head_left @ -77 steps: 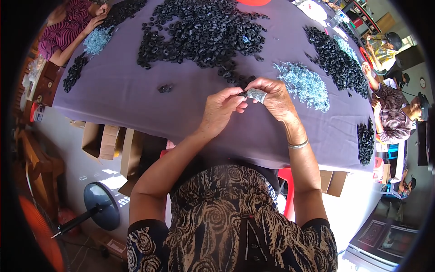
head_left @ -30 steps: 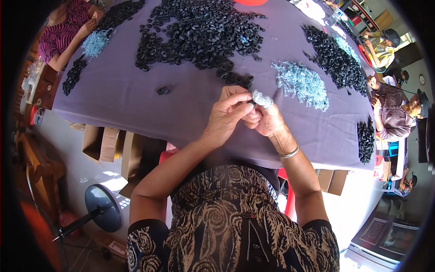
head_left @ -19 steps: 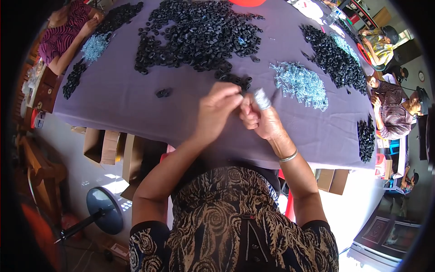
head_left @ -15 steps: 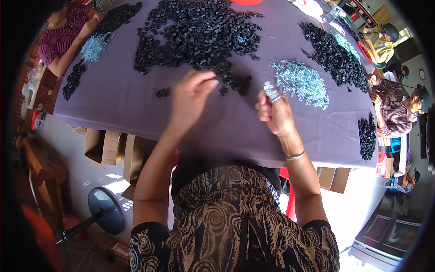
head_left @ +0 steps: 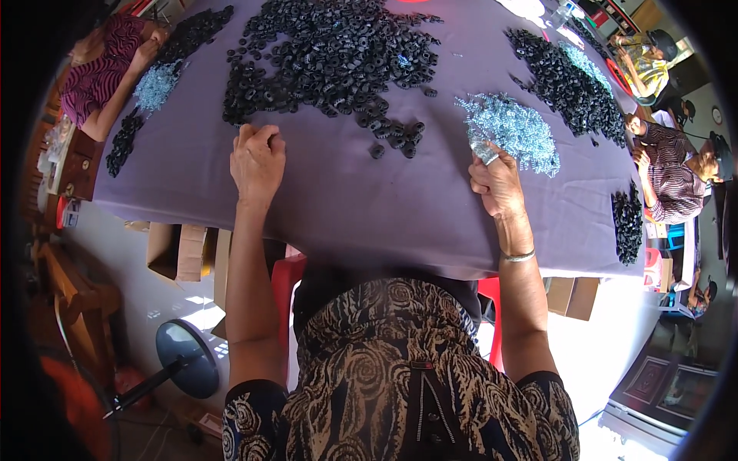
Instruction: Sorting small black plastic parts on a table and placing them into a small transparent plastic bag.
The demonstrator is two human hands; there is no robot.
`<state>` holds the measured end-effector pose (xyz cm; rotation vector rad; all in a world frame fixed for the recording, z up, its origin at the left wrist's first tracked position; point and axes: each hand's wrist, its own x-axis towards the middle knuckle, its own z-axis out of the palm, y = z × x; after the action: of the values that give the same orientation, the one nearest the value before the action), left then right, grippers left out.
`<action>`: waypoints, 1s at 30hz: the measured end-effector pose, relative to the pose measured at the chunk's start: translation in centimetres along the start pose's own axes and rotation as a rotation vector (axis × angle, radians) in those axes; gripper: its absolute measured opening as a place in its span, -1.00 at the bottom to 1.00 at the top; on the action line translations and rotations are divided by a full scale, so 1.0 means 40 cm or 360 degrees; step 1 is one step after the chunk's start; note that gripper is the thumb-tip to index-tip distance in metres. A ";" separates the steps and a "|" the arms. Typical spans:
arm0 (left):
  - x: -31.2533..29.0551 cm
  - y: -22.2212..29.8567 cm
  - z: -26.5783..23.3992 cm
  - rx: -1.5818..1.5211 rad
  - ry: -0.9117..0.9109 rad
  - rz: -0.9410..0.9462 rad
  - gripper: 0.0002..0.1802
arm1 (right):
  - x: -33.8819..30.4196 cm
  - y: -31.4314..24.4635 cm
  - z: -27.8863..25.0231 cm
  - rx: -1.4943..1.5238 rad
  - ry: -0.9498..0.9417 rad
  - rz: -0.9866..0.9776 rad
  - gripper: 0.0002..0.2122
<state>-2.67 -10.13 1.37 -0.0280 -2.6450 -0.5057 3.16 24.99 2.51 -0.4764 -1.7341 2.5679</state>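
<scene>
both forearms reach over the near edge of the purple-covered table [head_left: 384, 219], well apart, the left hand [head_left: 257, 163] knuckles up, the right hand [head_left: 498, 184] bent inward. pale blue coils [head_left: 515, 127] lie heaped toward the table's right edge, just beyond the right hand; small black rings [head_left: 338, 61] spread from the middle toward the far edge. a person in striped sleeves [head_left: 676, 184] sits past the right edge. both hands' fingers curl in; whether they grip anything, i can't tell.
</scene>
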 end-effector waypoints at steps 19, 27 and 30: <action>-0.079 0.191 0.043 -0.1885 -0.0349 -0.0390 -0.52 | 0.003 -0.004 -0.001 0.0103 0.0088 -0.0165 -0.54; -0.074 0.198 0.040 -0.2089 -0.0323 -0.0621 -0.47 | -0.001 0.006 -0.022 0.0138 -0.0338 -0.0119 -0.43; -0.074 0.197 0.039 -0.2145 -0.0329 -0.0652 -0.47 | -0.003 0.009 -0.020 0.0130 -0.0344 -0.0155 -0.47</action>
<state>0.13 -2.04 1.55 0.0537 -1.9489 -2.3686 3.53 25.56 1.95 -0.1119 -1.6544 2.6925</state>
